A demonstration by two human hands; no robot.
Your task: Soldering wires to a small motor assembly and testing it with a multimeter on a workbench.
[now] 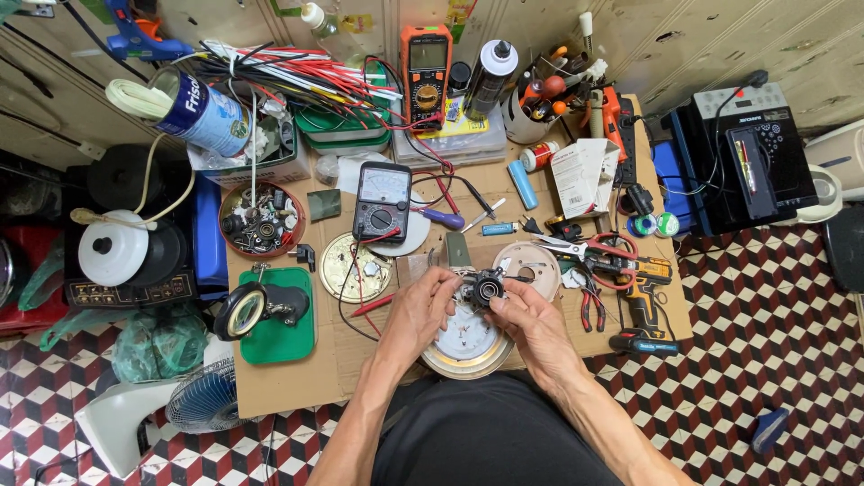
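Observation:
Both my hands hold a small black round part (pixel 486 286) with a ring-shaped opening, above a round white and gold disc (pixel 468 346) lying on the low table. My left hand (pixel 421 310) grips the part's left side with thumb and fingers. My right hand (pixel 533 322) pinches its right side. An analog multimeter (pixel 382 202) with red and black leads lies just beyond my hands, next to a round metal plate (pixel 353 267).
The cardboard-covered table (pixel 297 378) carries a green-based magnifier (pixel 261 310), a tin of small parts (pixel 262 219), an orange digital meter (pixel 426 72), pliers and scissors (pixel 594 270), a cordless drill (pixel 643 301) and wire bundles. A small fan (pixel 202 400) and appliances stand on the chequered floor.

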